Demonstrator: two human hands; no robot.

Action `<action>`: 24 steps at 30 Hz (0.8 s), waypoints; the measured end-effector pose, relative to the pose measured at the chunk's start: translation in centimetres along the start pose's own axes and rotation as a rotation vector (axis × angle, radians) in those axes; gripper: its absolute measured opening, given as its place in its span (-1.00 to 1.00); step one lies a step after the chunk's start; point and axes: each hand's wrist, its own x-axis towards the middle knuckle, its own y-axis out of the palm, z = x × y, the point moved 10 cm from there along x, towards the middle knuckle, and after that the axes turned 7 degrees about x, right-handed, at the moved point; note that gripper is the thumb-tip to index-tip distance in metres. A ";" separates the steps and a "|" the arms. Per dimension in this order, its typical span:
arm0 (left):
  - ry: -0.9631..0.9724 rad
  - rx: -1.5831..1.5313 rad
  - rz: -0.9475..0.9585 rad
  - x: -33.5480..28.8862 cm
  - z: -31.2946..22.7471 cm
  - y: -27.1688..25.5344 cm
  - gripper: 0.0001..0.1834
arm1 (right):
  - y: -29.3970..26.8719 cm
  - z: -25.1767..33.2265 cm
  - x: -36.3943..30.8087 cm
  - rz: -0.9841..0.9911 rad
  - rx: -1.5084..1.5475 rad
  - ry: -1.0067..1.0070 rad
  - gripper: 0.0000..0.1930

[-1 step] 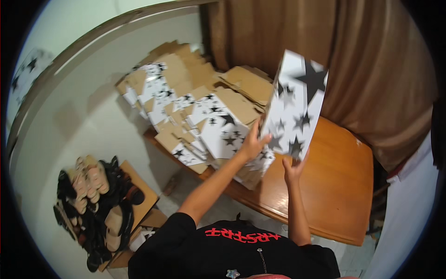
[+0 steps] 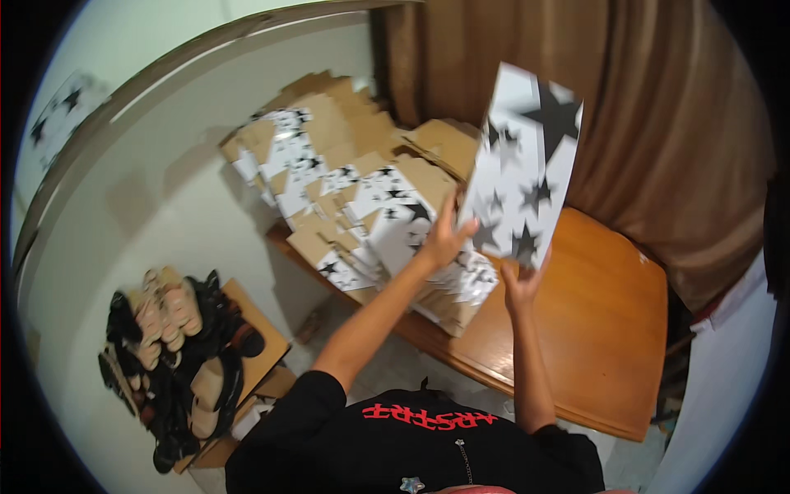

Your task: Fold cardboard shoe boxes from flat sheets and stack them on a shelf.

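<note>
A white cardboard box (image 2: 514, 177) printed with black and grey stars is held up above the wooden table, its long side tilted upward. My left hand (image 2: 447, 239) grips its left edge, thumb on the printed face and the other fingers partly hidden. At the lower right corner, my right hand (image 2: 522, 281) holds the same box, with its thumb at the bottom edge and the remaining fingers mostly behind it. Left of the box lies a pile of flattened star-printed cartons (image 2: 395, 206), their brown cardboard sides partly showing.
The glossy wooden table (image 2: 601, 321) reaches out to the right of my hands. Brown curtains (image 2: 658, 140) hang behind it. At lower left, several sandals and shoes (image 2: 169, 321) are heaped on cardboard (image 2: 262, 325). A pale wall (image 2: 123, 198) curves along the left.
The box tilts a little more and its upper end sits slightly higher. The table and the carton pile have shifted slightly right in view; both hands keep their hold.
</note>
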 end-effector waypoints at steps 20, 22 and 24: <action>0.586 1.388 -1.020 -10.6 -54.8 -53.8 -0.27 | 66.7 33.9 10.8 0.397 0.568 -0.642 -0.42; 0.464 1.545 -1.171 -11.2 -55.8 -56.0 -0.13 | 69.6 34.0 10.4 0.385 0.564 -0.640 -0.43; 0.247 1.507 -1.144 -11.0 -55.7 -58.8 -0.16 | 72.7 33.6 9.5 0.434 0.555 -0.569 -0.42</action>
